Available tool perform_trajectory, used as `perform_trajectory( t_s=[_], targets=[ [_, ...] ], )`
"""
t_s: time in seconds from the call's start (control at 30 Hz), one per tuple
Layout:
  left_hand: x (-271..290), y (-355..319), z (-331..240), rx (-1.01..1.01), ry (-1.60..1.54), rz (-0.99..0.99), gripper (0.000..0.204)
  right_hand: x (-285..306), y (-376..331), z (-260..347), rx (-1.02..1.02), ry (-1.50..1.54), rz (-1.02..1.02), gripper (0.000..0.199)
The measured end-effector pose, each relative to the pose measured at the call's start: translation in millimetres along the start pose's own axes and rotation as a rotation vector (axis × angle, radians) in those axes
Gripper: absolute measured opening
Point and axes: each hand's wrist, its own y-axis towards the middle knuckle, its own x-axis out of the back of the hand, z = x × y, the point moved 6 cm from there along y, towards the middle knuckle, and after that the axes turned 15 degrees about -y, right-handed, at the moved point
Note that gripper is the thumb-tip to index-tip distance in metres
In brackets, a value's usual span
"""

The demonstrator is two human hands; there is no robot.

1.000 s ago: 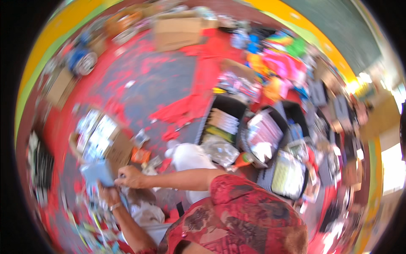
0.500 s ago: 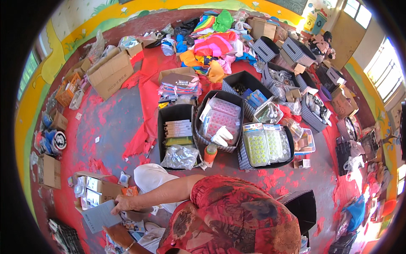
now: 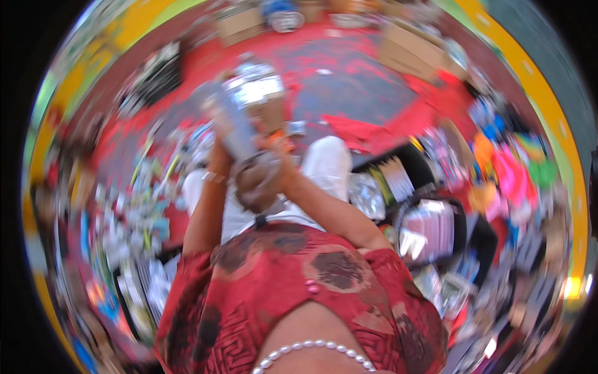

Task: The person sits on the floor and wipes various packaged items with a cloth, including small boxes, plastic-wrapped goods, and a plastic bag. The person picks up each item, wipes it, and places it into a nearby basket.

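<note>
A flat grey-blue box (image 3: 232, 128), smeared by motion, is held up in front of me, tilted, above my lap. My left hand (image 3: 219, 148), with a bracelet at the wrist, is closed along its left side. My right hand (image 3: 265, 171) is closed round its lower end; blur hides the separate fingers. Just beyond the held box stands an open cardboard box (image 3: 269, 115) with shiny white packs (image 3: 256, 86) inside. My white-trousered knee (image 3: 329, 161) is to the right of my hands.
Right of my knee sit a black bin (image 3: 408, 153) with packs and a clear bag, and another bin (image 3: 430, 230) of pink trays. Colourful cloth (image 3: 507, 171) is heaped farther right. Loose small goods (image 3: 134, 218) litter the left floor. A large carton (image 3: 411, 50) stands far off.
My view has swung round to the left, so the bins now lie at my right. The grey-blue box has come in closer over my lap, and its broad face has turned away.
</note>
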Motion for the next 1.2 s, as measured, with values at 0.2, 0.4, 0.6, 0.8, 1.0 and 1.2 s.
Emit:
perform_trajectory(
  t_s=[0.2,0.4,0.6,0.8,1.0,1.2],
  targets=[
    [-13.6,-16.4,-2.7,0.003,-0.105,-0.247,0.071,28.6,-24.6,8.4,0.082,-0.581,-0.761,0.039],
    [-14.1,-37.6,-16.3,-0.031,-0.051,-0.436,0.063,-65.5,-38.9,59.1,0.672,-0.937,-0.604,0.017],
    [-51.7,-54.3,-35.9,-0.571,0.906,-0.076,0.051,-115.2,25.0,18.5,0.886,-2.600,-0.624,0.015],
    [-21.2,-71.2,-19.5,-0.030,0.395,-0.416,0.054,-108.7,27.7,124.2,1.131,-2.434,-1.207,0.012],
    [7.8,-62.4,-40.5,-0.275,0.310,-0.560,0.046,-76.0,-3.7,165.6,1.096,-1.598,-1.186,0.010],
    [0.3,-59.3,-47.9,-0.408,0.491,-0.443,0.041,-133.4,31.5,147.1,1.199,-1.522,-0.909,0.011]
  ],
)
